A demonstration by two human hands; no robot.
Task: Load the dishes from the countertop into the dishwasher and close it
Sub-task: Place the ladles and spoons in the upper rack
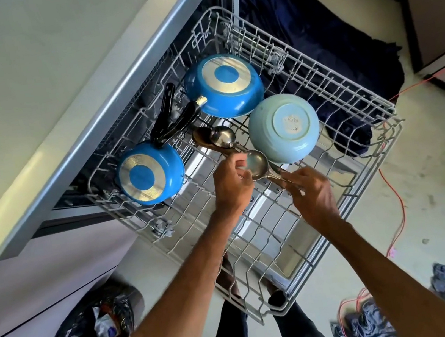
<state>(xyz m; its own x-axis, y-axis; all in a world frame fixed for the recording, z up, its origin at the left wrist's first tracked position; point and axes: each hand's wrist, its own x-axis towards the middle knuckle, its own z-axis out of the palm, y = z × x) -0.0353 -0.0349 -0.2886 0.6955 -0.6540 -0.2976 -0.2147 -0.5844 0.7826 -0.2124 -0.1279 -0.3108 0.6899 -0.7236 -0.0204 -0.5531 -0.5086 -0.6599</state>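
Observation:
The wire dishwasher rack point(328, 89) is pulled out over the open door. Two blue pans lie upside down in it, one at the back point(225, 85) and one at the left point(150, 173), black handles crossing between them. A pale blue bowl point(284, 127) sits upside down on the right. A wooden spoon and a steel ladle point(222, 136) lie in the middle. My left hand point(232, 184) pinches the bowl of a second steel ladle point(257, 164). My right hand point(310, 191) grips that ladle's handle.
The countertop point(29, 81) runs along the upper left, above the dishwasher. A black rubbish bag point(102, 321) sits on the floor at lower left. Dark cloths point(311, 39) and a red cable point(398, 214) lie on the floor to the right.

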